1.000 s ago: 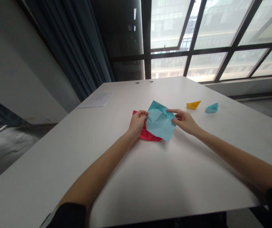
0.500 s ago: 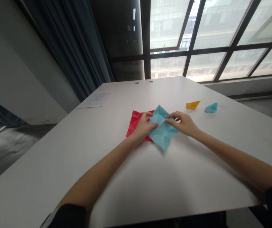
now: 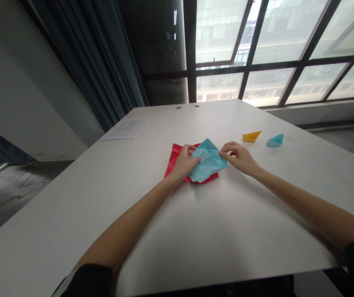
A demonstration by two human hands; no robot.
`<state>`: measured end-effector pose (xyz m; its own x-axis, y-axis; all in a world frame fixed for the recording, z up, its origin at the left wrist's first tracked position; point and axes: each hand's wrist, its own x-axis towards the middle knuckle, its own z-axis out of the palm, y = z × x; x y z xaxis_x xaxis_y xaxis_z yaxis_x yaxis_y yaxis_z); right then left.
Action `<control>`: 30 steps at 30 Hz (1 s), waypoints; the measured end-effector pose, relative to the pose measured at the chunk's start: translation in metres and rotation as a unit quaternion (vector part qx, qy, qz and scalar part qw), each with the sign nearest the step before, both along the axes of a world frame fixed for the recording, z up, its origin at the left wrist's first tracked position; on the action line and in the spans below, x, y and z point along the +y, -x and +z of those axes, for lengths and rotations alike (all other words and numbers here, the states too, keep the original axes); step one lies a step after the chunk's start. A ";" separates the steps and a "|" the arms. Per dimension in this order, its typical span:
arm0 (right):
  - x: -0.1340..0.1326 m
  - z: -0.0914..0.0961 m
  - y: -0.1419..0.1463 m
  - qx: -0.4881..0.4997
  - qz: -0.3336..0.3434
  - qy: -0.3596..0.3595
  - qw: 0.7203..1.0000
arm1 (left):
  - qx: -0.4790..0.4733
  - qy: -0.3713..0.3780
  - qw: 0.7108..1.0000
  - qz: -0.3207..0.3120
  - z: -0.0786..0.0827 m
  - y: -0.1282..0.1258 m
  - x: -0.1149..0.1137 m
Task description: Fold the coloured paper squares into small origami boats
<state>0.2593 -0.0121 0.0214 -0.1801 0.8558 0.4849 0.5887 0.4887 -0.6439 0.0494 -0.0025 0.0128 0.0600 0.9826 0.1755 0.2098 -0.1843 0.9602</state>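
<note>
A creased sheet of light blue origami paper (image 3: 208, 165) is held between my hands, above a red sheet of paper (image 3: 172, 159) on the table. My left hand (image 3: 188, 161) pinches the blue sheet's left side, thumb on top. At its right corner, my right hand (image 3: 237, 156) grips the paper between thumb and fingertips. The blue sheet's near part is bent under or tilted; I cannot tell which. Much of the red sheet is covered by the blue one and my left hand.
On the white table (image 3: 164, 239), a yellow folded paper boat (image 3: 251, 136) and a light blue folded paper boat (image 3: 275, 140) sit at the right. A printed sheet (image 3: 125, 130) lies at the far left. Behind are a dark curtain (image 3: 93, 53) and windows.
The blue paper's near corner, which hung toward me, has lifted and folded back, so more of the red sheet shows. My right hand has shifted slightly right.
</note>
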 end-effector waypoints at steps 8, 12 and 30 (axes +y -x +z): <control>-0.013 0.010 0.006 -0.056 -0.005 -0.081 0.995 | -0.006 0.028 1.000 -0.012 0.006 0.000 -0.003; -0.010 0.009 0.005 0.002 0.018 -0.015 1.000 | -0.015 0.053 0.998 -0.025 0.010 0.002 -0.004; 0.004 -0.007 -0.001 0.015 0.039 0.099 0.994 | -0.248 0.116 0.962 0.004 0.010 0.006 0.006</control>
